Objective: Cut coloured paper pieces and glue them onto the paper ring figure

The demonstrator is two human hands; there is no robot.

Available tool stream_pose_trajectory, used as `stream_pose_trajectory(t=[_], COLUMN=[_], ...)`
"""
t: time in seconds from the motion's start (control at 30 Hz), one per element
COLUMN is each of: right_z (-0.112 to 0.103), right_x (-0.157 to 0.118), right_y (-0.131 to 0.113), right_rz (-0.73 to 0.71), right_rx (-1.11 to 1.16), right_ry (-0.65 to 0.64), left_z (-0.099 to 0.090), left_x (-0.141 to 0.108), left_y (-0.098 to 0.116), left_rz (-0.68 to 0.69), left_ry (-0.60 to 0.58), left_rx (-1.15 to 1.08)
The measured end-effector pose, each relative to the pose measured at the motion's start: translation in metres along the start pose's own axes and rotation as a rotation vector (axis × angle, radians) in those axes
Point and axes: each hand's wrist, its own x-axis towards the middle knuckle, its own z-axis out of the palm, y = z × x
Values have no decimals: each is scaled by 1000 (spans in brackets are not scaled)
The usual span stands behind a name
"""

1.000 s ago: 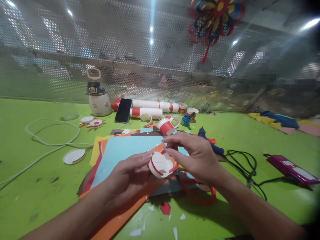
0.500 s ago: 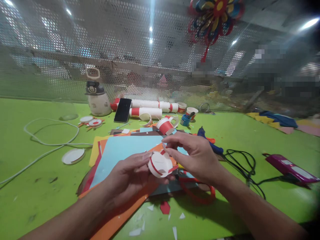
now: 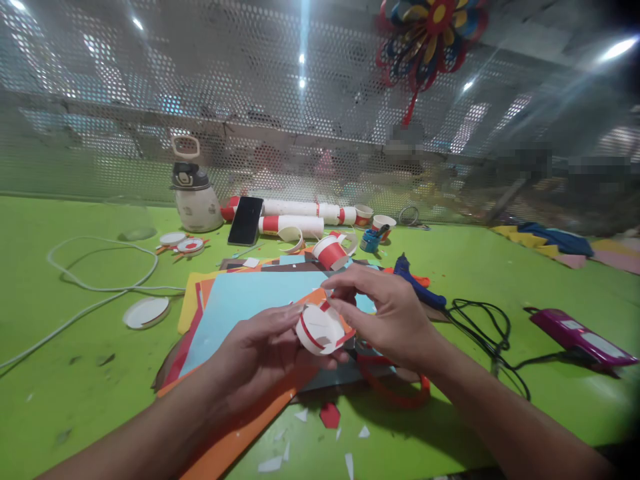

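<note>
My left hand [image 3: 265,350] is closed around a shallow cut-down paper cup [image 3: 320,327], white inside with red at its cut edge. The cup is tilted so that its inside faces me. My right hand [image 3: 383,310] pinches at the cup's far right edge with thumb and forefinger. A small white bit shows at those fingertips, and I cannot tell whether it is part of the cup. Beneath the right hand lie orange-red scissors handles [image 3: 425,393], mostly in shadow. Light blue paper [image 3: 245,300] and orange paper [image 3: 240,430] are stacked under my hands.
Behind the stack lie a red cup piece [image 3: 331,252], paper-cup tubes [image 3: 295,225], a phone [image 3: 246,220] and a bottle [image 3: 197,207]. A blue glue gun [image 3: 423,290] with black cord is at right, near a purple device [image 3: 583,337]. White cable [image 3: 105,290] loops at left. Paper scraps [image 3: 330,415] lie in front.
My right hand has shifted very slightly at the cup's edge. The cup and my left hand stay almost where they were.
</note>
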Motion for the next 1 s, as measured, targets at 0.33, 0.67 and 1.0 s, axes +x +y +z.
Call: stream_pose_trajectory(t=[0.33, 0.67, 1.0], right_z=[-15, -34, -16], right_x=[3, 6, 7], right_y=[-5, 2, 14], right_rz=[32, 349, 546], right_rx=[73, 415, 608], right_ry=[-66, -296, -482], left_z=[5, 3, 5], left_x=[-2, -1, -3], left_y=[2, 2, 7], left_rz=[-6, -10, 9], left_ry=[45, 55, 124], left_rx=[-27, -107, -106])
